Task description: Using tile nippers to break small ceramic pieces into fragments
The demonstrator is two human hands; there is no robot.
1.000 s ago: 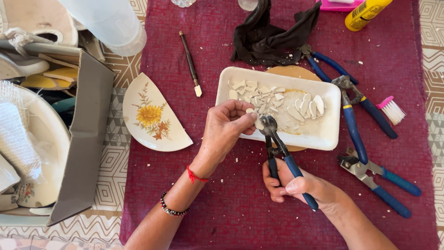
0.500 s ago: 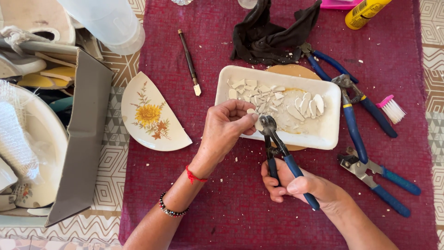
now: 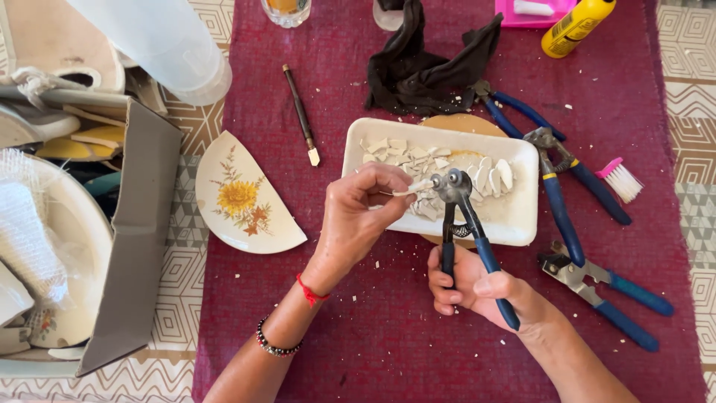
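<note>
My left hand (image 3: 359,215) pinches a small cream ceramic shard (image 3: 415,186) over the near edge of a white rectangular tray (image 3: 522,224). My right hand (image 3: 477,287) grips the blue handles of wheeled nippers (image 3: 461,216), whose round jaws sit against the shard's right end. Several cut ceramic pieces (image 3: 440,160) lie inside the tray. A broken plate half (image 3: 242,198) with a yellow flower lies to the left on the dark red cloth (image 3: 373,336).
Three more blue-handled pliers (image 3: 567,201) lie to the right, beside a small pink brush (image 3: 620,179). A thin glass cutter (image 3: 300,113), black rag (image 3: 425,67), yellow bottle (image 3: 578,26) and pink box sit at the back. A cardboard box (image 3: 134,246) of crockery stands left.
Both hands have barely shifted; the nippers stay closed against the shard above the tray.
</note>
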